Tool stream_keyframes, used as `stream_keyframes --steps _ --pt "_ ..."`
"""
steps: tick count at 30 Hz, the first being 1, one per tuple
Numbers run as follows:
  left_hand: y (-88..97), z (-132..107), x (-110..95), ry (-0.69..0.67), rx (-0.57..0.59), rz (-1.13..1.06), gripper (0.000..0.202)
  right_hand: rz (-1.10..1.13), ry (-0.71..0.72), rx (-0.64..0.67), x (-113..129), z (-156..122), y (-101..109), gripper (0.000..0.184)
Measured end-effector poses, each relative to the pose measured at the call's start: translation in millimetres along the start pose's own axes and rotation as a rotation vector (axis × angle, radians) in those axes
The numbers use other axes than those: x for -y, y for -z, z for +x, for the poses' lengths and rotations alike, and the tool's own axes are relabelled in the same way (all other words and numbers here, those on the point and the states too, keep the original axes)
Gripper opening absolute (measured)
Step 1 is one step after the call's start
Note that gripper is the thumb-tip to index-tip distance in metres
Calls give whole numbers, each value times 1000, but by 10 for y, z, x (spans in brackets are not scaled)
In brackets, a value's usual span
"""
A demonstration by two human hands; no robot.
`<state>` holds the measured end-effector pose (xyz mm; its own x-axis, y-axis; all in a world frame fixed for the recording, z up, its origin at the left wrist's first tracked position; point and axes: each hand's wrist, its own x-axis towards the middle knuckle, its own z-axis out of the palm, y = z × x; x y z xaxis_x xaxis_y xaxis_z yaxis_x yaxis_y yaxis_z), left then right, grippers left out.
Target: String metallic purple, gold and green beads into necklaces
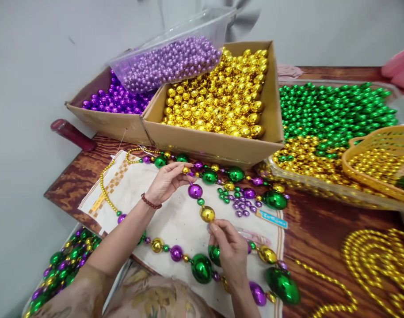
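Surface [321, 229]: dark reddish wood, strong grain, worn in patches. White cloth [175, 221] with a gold checked band spread over the near left part. At the back, two cardboard boxes side by side, touching: purple-bead box [105, 121] left, gold-bead box [208, 143] right. Clear tray [308, 185] of green and gold beads on the right, just beside the gold-bead box. Coiled gold strand [377, 260] lies on bare wood, near right.
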<state>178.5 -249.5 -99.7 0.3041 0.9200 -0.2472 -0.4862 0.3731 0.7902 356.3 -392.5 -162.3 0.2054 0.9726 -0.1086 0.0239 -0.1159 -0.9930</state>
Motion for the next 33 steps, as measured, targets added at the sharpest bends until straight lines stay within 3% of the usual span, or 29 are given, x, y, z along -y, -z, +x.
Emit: stream_keyframes --steps 15,21,26,33 --pt "43 -18 49 37 -38 -4 29 36 -39 -40 13 -26 -41 22" --pt "18 -7 80 -40 -101 80 30 38 -59 -34 37 4 -65 23" --pt "-49 -6 283 -97 -172 70 27 27 -125 10 66 184 -126 26" --pt "-246 161 712 -112 -286 -65 32 -88 -219 134 -125 426 -198 24"
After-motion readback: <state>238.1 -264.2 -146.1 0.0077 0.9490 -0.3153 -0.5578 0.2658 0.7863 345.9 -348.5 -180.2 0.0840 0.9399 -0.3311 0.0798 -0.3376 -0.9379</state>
